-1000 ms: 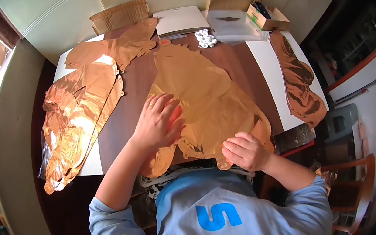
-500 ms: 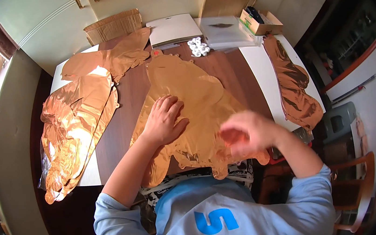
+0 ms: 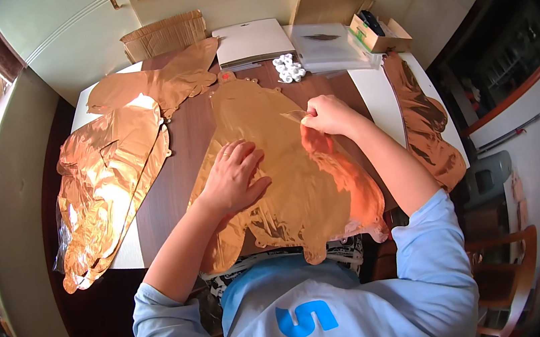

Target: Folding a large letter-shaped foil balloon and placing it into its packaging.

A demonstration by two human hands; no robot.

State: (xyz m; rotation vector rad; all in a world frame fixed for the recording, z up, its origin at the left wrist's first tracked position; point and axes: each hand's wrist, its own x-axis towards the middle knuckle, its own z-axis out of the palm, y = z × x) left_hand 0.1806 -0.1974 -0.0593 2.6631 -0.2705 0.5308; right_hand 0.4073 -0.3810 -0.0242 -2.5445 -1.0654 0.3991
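Foil balloon (image 3: 276, 161): spread flat, folding apparently unfinished

At centre frame, its smooth copper upper part and crinkled, lobed lower edge lie flat. The left hand (image 3: 234, 176) rests on it, fingers loosely spread, gripping nothing; the right hand (image 3: 329, 115) pinches its raised, wrinkled right side, not yet laid down.

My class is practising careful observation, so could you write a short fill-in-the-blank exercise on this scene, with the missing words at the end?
1. The left hand lies palm ____ on the middle foil.
2. The right hand grips the middle foil on the picture's ____ side of the left hand.
3. The cluster of small pieces beyond the middle foil is ____ in colour.
4. The sleeves are light ____.

Missing words: down; right; white; blue.
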